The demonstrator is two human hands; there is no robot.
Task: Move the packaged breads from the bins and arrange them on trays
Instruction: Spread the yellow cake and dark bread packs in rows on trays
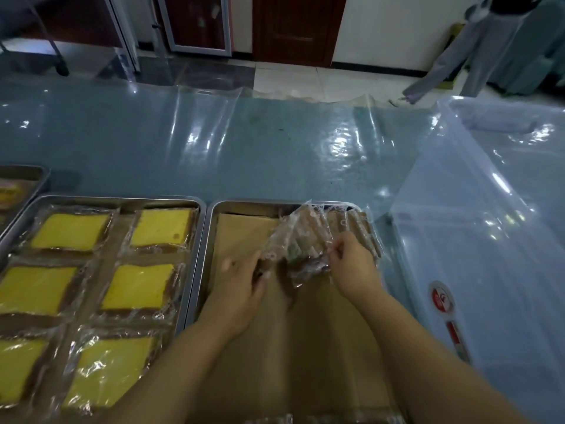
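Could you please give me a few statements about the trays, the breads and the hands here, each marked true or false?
1. Both hands, the left hand and the right hand, are on a wrapped brown bread over the right tray. True.
2. The left tray is empty. False: it holds six wrapped yellow cakes in two columns.
3. The right tray is lined with brown paper that is mostly bare. True.
4. The clear plastic bin stands to the left of both trays. False: it stands to the right of the right tray.
5. The yellow cakes lie unwrapped. False: each sits in clear plastic film.
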